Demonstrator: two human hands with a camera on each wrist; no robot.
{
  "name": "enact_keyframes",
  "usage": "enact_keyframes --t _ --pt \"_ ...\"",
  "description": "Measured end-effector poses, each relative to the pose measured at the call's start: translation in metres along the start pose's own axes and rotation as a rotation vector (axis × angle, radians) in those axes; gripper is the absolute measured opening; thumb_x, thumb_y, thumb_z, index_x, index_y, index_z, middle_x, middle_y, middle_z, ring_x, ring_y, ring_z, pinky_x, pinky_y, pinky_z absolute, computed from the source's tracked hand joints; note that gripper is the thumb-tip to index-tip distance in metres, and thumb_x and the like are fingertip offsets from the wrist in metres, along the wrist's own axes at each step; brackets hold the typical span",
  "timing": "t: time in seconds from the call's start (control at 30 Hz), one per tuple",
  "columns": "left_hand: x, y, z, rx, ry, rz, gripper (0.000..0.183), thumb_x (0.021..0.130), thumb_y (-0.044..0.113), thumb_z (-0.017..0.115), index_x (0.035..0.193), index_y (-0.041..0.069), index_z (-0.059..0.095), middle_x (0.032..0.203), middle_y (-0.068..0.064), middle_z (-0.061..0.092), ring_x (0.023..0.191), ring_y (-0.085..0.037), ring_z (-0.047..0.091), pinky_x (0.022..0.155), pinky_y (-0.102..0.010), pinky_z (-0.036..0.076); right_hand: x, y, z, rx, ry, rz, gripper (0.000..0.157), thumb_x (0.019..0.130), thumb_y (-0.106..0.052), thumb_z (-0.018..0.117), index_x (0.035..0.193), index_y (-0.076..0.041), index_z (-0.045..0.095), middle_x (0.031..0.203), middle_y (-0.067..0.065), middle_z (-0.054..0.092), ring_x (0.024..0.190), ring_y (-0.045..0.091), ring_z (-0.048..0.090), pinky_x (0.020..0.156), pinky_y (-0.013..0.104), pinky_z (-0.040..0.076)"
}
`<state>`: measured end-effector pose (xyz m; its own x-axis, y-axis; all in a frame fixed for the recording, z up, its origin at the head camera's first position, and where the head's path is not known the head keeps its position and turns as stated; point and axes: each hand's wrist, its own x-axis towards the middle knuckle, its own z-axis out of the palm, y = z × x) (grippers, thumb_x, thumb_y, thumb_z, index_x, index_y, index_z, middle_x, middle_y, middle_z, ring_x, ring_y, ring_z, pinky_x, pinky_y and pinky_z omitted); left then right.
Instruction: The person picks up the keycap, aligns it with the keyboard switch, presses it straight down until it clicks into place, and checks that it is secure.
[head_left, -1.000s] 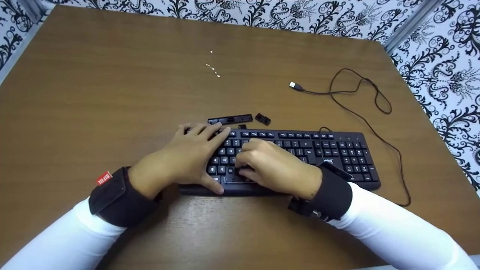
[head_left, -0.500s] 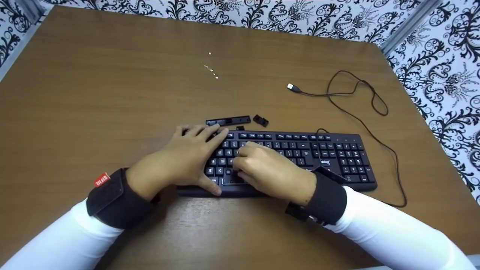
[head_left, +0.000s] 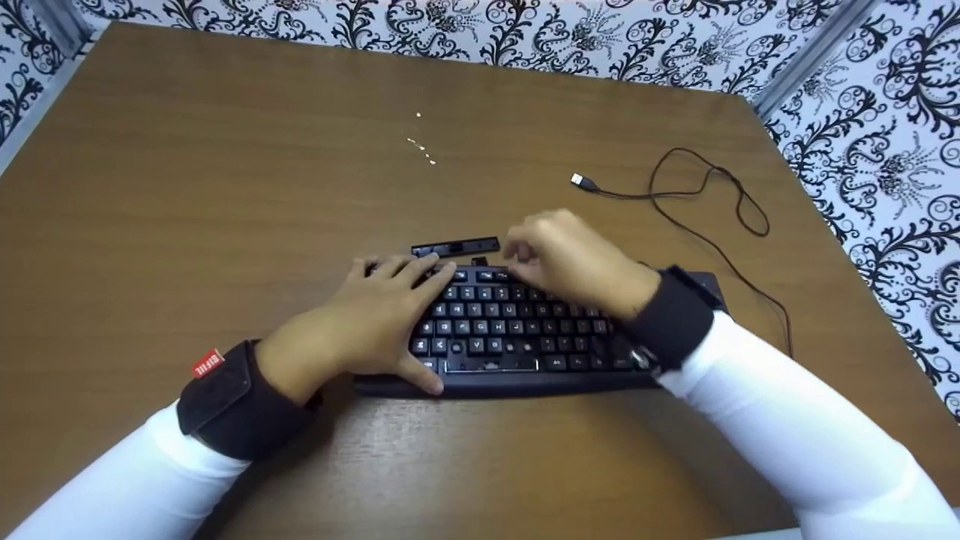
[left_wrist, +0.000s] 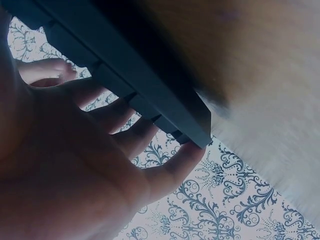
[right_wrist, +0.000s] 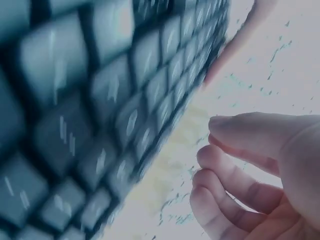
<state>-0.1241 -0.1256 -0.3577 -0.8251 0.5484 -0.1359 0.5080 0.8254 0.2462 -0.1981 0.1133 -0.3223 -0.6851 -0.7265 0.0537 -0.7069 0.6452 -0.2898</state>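
Black keyboard (head_left: 514,309) is lying flat on the brown wooden tabletop (head_left: 247,187), its long front edge facing the person and part of its right end hidden beneath the right forearm. Along the front row, a long rectangular slot (head_left: 491,366) is showing its inside, and a round socket (head_left: 457,347) is sitting bare among the keys just above.

The left hand (head_left: 382,322) is spreading across the keyboard's left end, fingers extended towards the far edge and thumb pressing near the front edge; the left wrist view is showing the fingertips touching the keyboard's side. The right hand (head_left: 574,259) is hovering by the far edge with its fingers loosely bent; in the right wrist view thumb and fingertips are standing near one another, released, well clear of the keys, which are blurring there.

Just beyond the keyboard, a narrow black bar (head_left: 456,247) is lying near the left fingertips, and a small black part (head_left: 479,261) is resting between that bar and the keyboard. Farther off to the right, a thin dark cable (head_left: 651,196) is looping over the wood, ending in a USB plug (head_left: 583,182). Pale flecks (head_left: 421,147) are dotting the far side, and black-and-white patterned covering (head_left: 442,22) is bordering the tabletop. Dark wristbands (head_left: 240,397) are circling both white sleeves (head_left: 150,480).
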Motion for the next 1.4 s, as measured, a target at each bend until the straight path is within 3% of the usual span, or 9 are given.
enact_keyframes --t 0.17,0.37,0.47,0.67,1.07,1.2,1.4 --pt "0.001 -0.001 0.001 -0.003 0.001 -0.003 0.134 0.059 0.078 0.077 0.16 0.01 0.021 0.164 -0.018 0.026 0.147 -0.042 0.03 0.116 -0.069 0.022 0.021 0.015 -0.003 -0.033 -0.08 0.125 0.011 0.088 -0.007 0.072 0.098 -0.002 0.075 0.091 0.014 0.075 0.08 0.024 0.071 0.075 0.034 0.061" --pt "0.0 0.001 0.0 0.0 -0.022 -0.013 0.135 0.059 0.079 0.076 0.161 0.012 0.019 0.165 -0.017 0.024 0.149 -0.041 0.027 0.117 -0.069 0.02 0.041 0.025 -0.004 -0.077 -0.173 0.211 0.02 0.089 -0.011 0.073 0.106 0.0 0.072 0.095 0.015 0.075 0.085 0.027 0.072 0.079 0.037 0.06" --pt "0.0 0.001 -0.001 0.01 -0.018 -0.008 0.134 0.059 0.079 0.076 0.161 0.012 0.02 0.164 -0.018 0.025 0.148 -0.041 0.029 0.116 -0.069 0.022 0.048 0.028 -0.005 -0.112 -0.213 0.22 0.025 0.089 -0.014 0.073 0.11 0.001 0.071 0.097 0.015 0.075 0.088 0.028 0.072 0.083 0.04 0.059" --pt "-0.001 0.001 0.0 0.017 -0.014 -0.004 0.133 0.06 0.078 0.076 0.16 0.011 0.021 0.164 -0.018 0.027 0.148 -0.041 0.029 0.115 -0.068 0.024 0.056 0.03 0.001 -0.16 -0.301 0.18 0.019 0.088 -0.014 0.073 0.103 -0.001 0.074 0.1 0.015 0.075 0.091 0.03 0.071 0.082 0.042 0.058" --pt "-0.001 0.0 0.001 -0.005 -0.033 -0.024 0.134 0.06 0.078 0.077 0.161 0.011 0.019 0.165 -0.017 0.025 0.149 -0.041 0.027 0.117 -0.067 0.021 0.057 0.028 0.006 -0.192 -0.275 0.148 0.012 0.087 -0.007 0.069 0.098 -0.002 0.073 0.096 0.013 0.074 0.085 0.029 0.07 0.076 0.042 0.057" --pt "-0.001 0.0 0.001 -0.005 -0.026 -0.019 0.134 0.06 0.078 0.077 0.161 0.011 0.019 0.165 -0.017 0.025 0.149 -0.041 0.027 0.117 -0.067 0.021 0.053 0.028 0.004 -0.159 -0.217 0.126 0.009 0.089 -0.009 0.069 0.092 -0.003 0.075 0.089 0.012 0.075 0.075 0.026 0.068 0.069 0.039 0.055" --pt "0.0 0.0 -0.002 0.005 -0.02 -0.011 0.134 0.059 0.079 0.076 0.16 0.011 0.02 0.164 -0.017 0.025 0.148 -0.041 0.029 0.117 -0.067 0.022 0.039 0.024 -0.004 -0.062 -0.097 0.053 0.018 0.088 -0.01 0.071 0.102 0.001 0.075 0.094 0.015 0.076 0.076 0.025 0.071 0.071 0.036 0.06"
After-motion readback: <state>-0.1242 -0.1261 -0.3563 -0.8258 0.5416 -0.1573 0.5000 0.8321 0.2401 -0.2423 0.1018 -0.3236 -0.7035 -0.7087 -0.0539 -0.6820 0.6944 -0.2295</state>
